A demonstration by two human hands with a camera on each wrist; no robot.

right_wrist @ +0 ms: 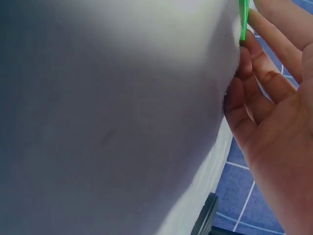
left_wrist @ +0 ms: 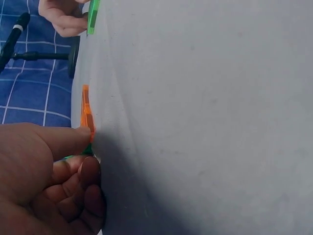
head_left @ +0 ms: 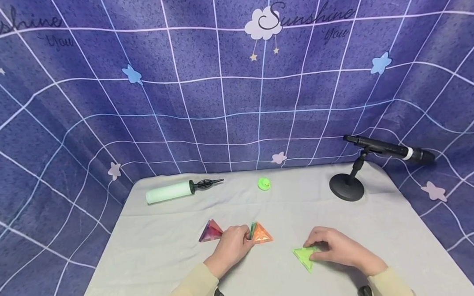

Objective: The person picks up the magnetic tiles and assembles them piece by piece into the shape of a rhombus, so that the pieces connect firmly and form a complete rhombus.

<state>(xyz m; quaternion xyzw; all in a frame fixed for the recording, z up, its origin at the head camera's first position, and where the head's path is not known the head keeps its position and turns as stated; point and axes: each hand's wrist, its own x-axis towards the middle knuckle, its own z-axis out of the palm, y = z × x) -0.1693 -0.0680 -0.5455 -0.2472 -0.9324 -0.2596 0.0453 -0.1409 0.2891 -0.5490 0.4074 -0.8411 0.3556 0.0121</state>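
Left of the middle of the table, my left hand (head_left: 234, 244) pinches translucent triangular tiles between thumb and fingers. An orange triangular tile (head_left: 262, 234) faces forward, with a dark green tile (head_left: 253, 228) leaning behind its left side. The left wrist view shows the thumb on the edge of the orange tile (left_wrist: 86, 110). My right hand (head_left: 336, 246) pinches a lime-green triangular tile (head_left: 304, 256) by its right corner, one point facing the table's front. Past the left hand's knuckles stand red and purple triangular tiles (head_left: 211, 231), partly overlapped by the hand.
A white hand pump (head_left: 170, 193) with a black nozzle lies at the back left. A small green rubber duck (head_left: 264, 184) sits at the back middle. On the back right, a black stand (head_left: 347, 187) carries a black tube (head_left: 392, 149). A purple-blue curtain (head_left: 234, 95) surrounds the table.
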